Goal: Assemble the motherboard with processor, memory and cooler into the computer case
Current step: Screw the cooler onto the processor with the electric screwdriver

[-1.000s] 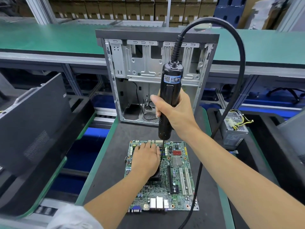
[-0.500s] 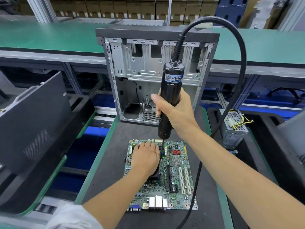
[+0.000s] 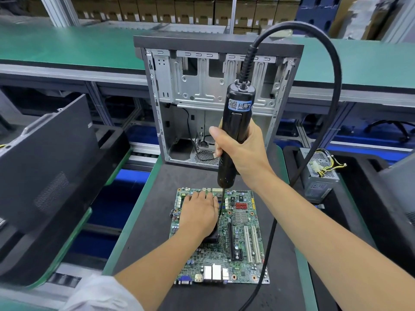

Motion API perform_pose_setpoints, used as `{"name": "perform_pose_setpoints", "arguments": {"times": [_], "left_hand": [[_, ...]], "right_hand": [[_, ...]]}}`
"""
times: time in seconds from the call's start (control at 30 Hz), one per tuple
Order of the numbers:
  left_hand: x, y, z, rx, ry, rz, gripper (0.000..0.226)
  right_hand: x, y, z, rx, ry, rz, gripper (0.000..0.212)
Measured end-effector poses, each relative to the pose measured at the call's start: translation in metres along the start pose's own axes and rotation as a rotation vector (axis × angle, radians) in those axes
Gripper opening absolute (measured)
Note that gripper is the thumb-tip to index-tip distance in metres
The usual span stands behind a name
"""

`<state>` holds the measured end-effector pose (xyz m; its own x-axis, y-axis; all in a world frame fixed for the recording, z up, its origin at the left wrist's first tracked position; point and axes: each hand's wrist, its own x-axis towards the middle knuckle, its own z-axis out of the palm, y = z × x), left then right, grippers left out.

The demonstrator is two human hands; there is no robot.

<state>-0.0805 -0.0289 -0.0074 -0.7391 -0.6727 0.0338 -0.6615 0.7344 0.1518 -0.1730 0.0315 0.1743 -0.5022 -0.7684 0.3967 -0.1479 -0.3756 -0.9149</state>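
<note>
Motherboard (image 3: pixel 235 234): lies flat on the dark worktop (image 3: pixel 143 243), just in front of the open computer case (image 3: pixel 215 104), not yet installed

Cooler (image 3: pixel 212 237): black block on the board, mostly hidden under the left hand (image 3: pixel 198 213), whose straight fingers press flat on top of it

Electric screwdriver (image 3: pixel 234 135): upright, right hand (image 3: pixel 242 153) with fingers wrapped around the barrel; the bit drops to the board just beside the cooler's right edge, its tip too small to make out

Cable (image 3: pixel 334 90): arcs from the tool top, down past the right forearm

Handling note: likely fastening the cooler; keep the bit vertical, hold the cooler level, avoid slipping onto nearby components

Power supply (image 3: pixel 318 176): well apart, right
</note>
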Motion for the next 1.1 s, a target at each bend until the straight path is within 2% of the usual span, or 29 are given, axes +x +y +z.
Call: {"name": "perform_pose_setpoints", "arguments": {"times": [0.43,0.5,0.57,0.63,0.67,0.83,0.93,1.1], "left_hand": [[0.001,-0.001,0.001,-0.042,0.001,0.003,0.044],[0.002,-0.001,-0.003,-0.124,0.004,-0.004,0.043],[0.005,-0.007,-0.009,-0.314,0.014,0.013,0.039],[0.006,-0.015,-0.019,-0.505,-0.058,0.086,0.036],[0.004,-0.02,-0.023,-0.515,-0.101,0.151,0.039],[-0.016,-0.038,-0.033,-0.172,-0.351,0.349,0.101],[-0.02,-0.037,-0.032,-0.073,-0.37,0.388,0.112],[-0.021,-0.038,-0.027,-0.018,-0.259,0.413,0.108]], "right_hand": [[-0.002,-0.003,-0.002,-0.027,0.031,0.016,0.025],[-0.001,-0.008,-0.005,-0.031,0.04,0.044,0.031],[0.002,-0.012,-0.006,-0.027,0.044,0.062,0.033],[0.003,-0.014,-0.006,-0.032,0.052,0.066,0.033],[0.003,-0.014,-0.006,-0.036,0.058,0.062,0.032],[-0.003,-0.022,-0.013,-0.052,0.105,0.014,0.027],[-0.003,-0.031,-0.018,-0.036,0.122,-0.009,0.03],[-0.009,-0.036,-0.021,-0.055,0.117,-0.025,0.029]]}}
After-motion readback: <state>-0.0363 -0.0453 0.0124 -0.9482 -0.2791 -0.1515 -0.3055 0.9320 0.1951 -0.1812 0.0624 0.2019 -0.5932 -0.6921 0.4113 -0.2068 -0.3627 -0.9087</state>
